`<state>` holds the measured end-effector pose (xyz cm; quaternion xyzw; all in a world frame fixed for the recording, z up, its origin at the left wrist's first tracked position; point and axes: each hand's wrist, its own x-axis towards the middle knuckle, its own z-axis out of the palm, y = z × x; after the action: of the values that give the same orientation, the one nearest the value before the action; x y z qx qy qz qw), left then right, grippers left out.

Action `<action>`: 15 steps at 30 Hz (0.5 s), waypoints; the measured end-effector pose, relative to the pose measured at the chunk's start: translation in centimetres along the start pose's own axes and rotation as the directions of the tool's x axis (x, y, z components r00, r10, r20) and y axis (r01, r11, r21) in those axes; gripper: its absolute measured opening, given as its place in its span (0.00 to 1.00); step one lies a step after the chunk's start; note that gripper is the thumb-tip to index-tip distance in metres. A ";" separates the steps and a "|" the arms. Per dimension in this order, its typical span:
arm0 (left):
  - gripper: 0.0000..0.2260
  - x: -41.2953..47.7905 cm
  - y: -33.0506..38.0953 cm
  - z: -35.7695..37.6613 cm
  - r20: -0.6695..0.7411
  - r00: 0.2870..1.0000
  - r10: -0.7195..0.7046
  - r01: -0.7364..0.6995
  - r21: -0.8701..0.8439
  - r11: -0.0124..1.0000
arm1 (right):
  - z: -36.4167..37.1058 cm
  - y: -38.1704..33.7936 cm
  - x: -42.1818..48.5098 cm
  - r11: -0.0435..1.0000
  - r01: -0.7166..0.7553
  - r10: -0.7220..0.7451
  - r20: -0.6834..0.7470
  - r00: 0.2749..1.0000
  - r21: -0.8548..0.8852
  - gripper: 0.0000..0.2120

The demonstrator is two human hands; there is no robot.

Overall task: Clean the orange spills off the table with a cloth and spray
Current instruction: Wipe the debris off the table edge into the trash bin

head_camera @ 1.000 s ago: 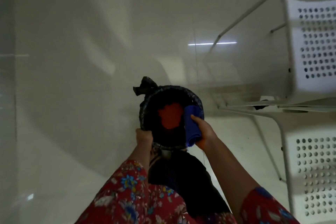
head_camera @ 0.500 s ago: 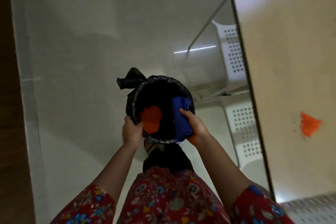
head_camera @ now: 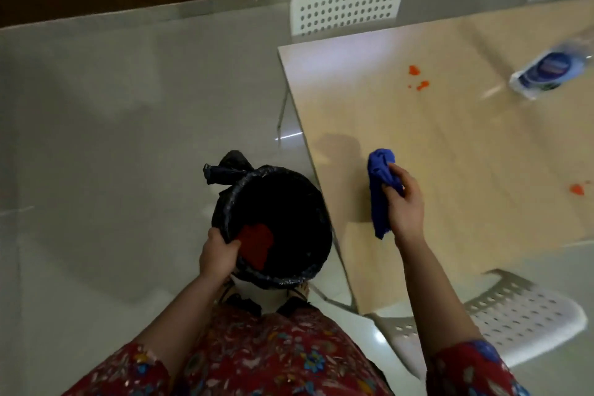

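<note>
So the right hand has come off the bin since half a second ago. It was sitting at the rim with the cloth, and now it's out over the near left part of the tabletop. Its fingers are curled round the blue cloth, which is bunched up and hangs down past the palm. Can't tell whether the cloth actually touches the wood or just hovers over it.

The left hand is still on the bin, fingers hooked over the near rim and gripping it. The inside is lined with a black bag and is basically a dark hole. All I can make out in there is an orange piece right beside that hand.

The orange spills are still on the tabletop: a small cluster toward the far side and another blob off to the right, both well apart from the cloth. The spray bottle is at the far right, smeared with blur and clipped by the frame edge, so I can't read the label or tell if it's standing or lying.

A white chair sits at the far end and another one at the near edge, partly under the tabletop.
</note>
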<state>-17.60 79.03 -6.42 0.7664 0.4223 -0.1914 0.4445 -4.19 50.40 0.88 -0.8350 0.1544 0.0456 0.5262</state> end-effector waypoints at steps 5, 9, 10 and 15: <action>0.15 -1.3 1.7 3.8 0.028 0.999 -0.045 0.046 -0.032 0.998 | -6.2 4.2 5.2 0.966 -0.010 -0.052 -0.232 0.971 -0.258 0.22; 0.14 -2.1 2.1 5.8 0.050 0.997 -0.054 0.056 -0.037 0.998 | -6.1 6.4 6.5 0.893 0.040 -0.125 -0.162 0.979 -0.449 0.22; 0.14 -2.2 2.0 6.1 0.048 0.998 -0.051 0.053 -0.036 0.998 | -5.5 6.5 6.5 0.885 0.076 -0.156 -0.138 0.978 -0.459 0.23; 0.12 -2.8 3.1 6.2 0.046 0.999 -0.012 0.014 -0.042 0.999 | -1.7 5.8 4.5 0.836 0.274 -0.282 0.057 0.958 -0.476 0.24</action>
<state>-16.12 71.67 -6.24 0.7495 0.4209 -0.2030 0.4688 -1.89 45.63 -4.44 -0.9527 0.0195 -0.0009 0.3033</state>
